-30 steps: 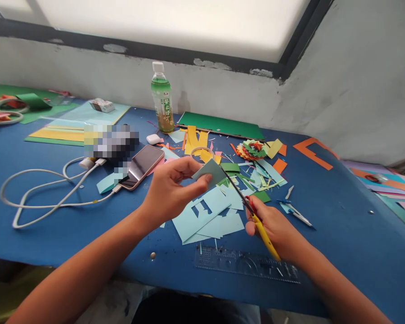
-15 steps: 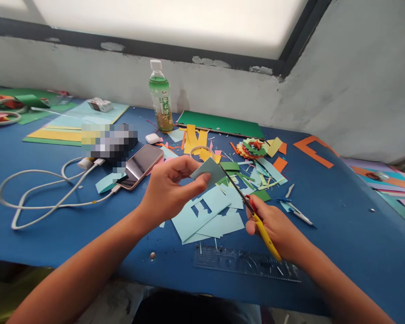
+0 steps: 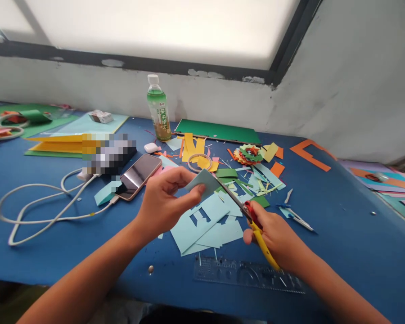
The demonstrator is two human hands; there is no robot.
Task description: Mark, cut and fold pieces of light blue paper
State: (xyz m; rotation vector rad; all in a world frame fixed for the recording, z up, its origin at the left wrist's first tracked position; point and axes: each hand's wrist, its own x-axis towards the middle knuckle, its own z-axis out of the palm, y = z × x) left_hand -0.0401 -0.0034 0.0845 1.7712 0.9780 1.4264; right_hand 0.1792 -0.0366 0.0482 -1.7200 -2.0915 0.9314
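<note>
Between thumb and fingers, my left hand (image 3: 168,202) pinches a small light-blue piece of paper (image 3: 207,182) above the table. My right hand (image 3: 273,234) is wrapped round the yellow and red handles of a pair of scissors (image 3: 232,195). The blades point up and left, with their tips at the right edge of the held paper. Below the hands lie light-blue paper sheets (image 3: 189,234) with cut-out openings. A clear plastic ruler (image 3: 222,270) rests nearer the front edge.
A bottle (image 3: 158,112) stands near the wall. A phone (image 3: 140,175) with a white cable (image 3: 54,220) lies at left. Behind the hands are paper scraps (image 3: 227,173), a tape ring (image 3: 200,163) and a layered paper flower (image 3: 248,154). Pens (image 3: 300,220) lie at right.
The view has tilted upward slightly, so the table items sit lower in the picture. Both hands keep hold of the paper and the scissors, in nearly the same pose.
</note>
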